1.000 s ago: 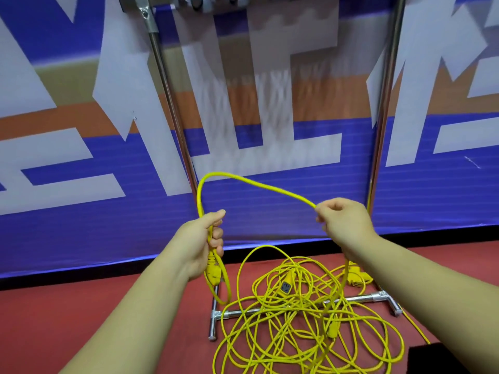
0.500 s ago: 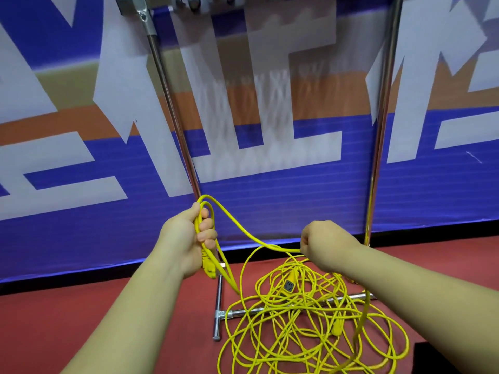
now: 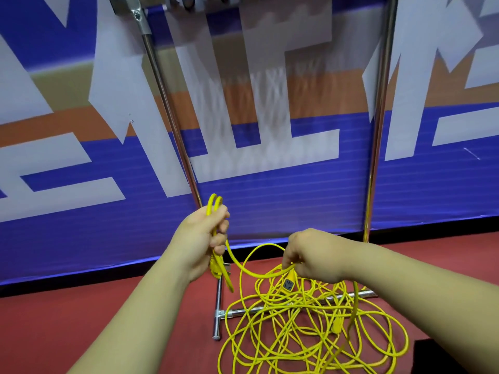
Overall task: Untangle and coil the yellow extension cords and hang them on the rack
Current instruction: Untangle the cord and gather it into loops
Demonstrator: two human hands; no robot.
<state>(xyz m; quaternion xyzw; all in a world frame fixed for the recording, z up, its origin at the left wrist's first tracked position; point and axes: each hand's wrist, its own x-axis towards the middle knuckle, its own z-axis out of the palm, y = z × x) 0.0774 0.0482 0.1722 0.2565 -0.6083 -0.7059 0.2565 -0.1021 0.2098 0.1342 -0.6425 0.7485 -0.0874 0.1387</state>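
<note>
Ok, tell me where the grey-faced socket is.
In the head view, the socket sits centre-right, just under the right hand, among the tangled yellow cords.

No readable text is showing. Huge white character strokes are running across the blue-and-orange banner [image 3: 270, 206] behind the rack [image 3: 173, 125], cropped by frame edges and blurring, not making out as words.

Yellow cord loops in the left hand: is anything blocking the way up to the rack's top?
Nothing visible stands between the loops in the left hand and the rack's top. But the cord runs through the right hand into the tangled pile lying over the rack's bottom bar.
</note>
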